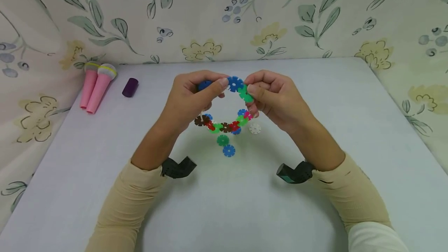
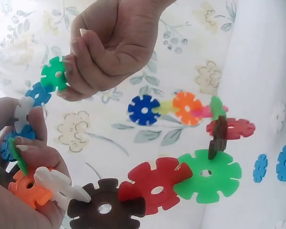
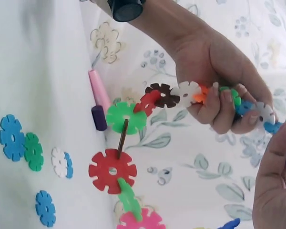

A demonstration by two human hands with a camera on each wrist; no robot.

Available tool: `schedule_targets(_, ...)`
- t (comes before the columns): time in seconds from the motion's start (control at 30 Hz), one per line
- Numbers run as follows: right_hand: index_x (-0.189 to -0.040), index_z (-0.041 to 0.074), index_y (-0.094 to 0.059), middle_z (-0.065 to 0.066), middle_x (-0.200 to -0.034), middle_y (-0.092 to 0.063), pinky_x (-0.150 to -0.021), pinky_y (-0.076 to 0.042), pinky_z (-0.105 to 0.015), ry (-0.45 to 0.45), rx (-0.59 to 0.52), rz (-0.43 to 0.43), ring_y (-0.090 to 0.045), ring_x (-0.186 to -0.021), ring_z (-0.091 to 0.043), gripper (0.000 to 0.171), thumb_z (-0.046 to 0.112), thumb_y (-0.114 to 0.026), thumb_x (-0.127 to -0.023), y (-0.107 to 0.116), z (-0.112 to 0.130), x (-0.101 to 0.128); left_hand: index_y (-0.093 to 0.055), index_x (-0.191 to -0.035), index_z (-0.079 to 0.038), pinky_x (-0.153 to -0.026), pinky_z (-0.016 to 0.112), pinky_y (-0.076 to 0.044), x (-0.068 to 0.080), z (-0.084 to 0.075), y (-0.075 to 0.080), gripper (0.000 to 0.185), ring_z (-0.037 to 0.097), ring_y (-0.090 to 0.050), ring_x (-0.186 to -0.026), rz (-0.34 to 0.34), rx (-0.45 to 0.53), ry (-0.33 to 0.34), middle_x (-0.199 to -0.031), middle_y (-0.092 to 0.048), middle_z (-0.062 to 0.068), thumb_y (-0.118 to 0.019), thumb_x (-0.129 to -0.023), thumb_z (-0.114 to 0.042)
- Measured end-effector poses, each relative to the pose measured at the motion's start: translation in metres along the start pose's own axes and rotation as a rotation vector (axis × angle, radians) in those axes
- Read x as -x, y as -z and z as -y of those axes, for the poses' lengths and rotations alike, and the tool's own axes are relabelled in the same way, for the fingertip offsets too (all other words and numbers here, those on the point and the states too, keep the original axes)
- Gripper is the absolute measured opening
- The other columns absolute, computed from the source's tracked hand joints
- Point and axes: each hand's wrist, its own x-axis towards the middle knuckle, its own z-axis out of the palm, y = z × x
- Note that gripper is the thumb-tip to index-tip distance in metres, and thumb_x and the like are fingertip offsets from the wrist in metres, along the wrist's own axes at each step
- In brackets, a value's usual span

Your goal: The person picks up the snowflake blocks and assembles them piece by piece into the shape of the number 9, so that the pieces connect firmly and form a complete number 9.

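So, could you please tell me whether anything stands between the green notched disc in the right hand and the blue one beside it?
Nothing visible does: the green notched disc, pinched by the right hand, meets the blue notched disc directly at their edges.

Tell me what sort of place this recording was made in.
Probably an indoor tabletop play or filming spot, perhaps in a home: a white table against a leaf-and-flower patterned backdrop, with a chain of notched plastic discs and pink microphones.
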Motion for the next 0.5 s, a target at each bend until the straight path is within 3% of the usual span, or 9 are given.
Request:
schedule_targets(0.27, -0.106, -0.001, -0.062, -0.009, -0.074, -0.063, -0.060, -0.055, -0.024, -0.062, 0.032, -0.064, -0.061, -0.058, -0.017, 0.015, -0.005, -0.051, -0.098, -0.0039, 0.0037, 0.0018, -0.073, -0.107, 0.000, -0.051, 0.027, -0.043, -0.0016, 0.0034, 0.0034, 0.018, 0.024, -0.048, -0.058, 0.036, 0.016, 0.085, -0.087, -0.067, 0.015, -0.063, -0.099, -0.012)
schedule_targets(0.5, -0.104, 0.002, -0.062, -0.010, -0.073, -0.064, -0.057, -0.054, -0.022, -0.100, -0.113, -0.090, -0.061, -0.058, -0.017, 0.016, -0.004, -0.048, -0.099, -0.0071, 0.0077, 0.0032, -0.074, -0.104, -0.006, -0.052, 0.028, -0.046, -0.0030, 0.0037, 0.0007, 0.015, 0.021, -0.046, -0.059, 0.026, 0.091, 0.193, -0.083, -0.061, 0.013, -0.064, -0.099, -0.016)
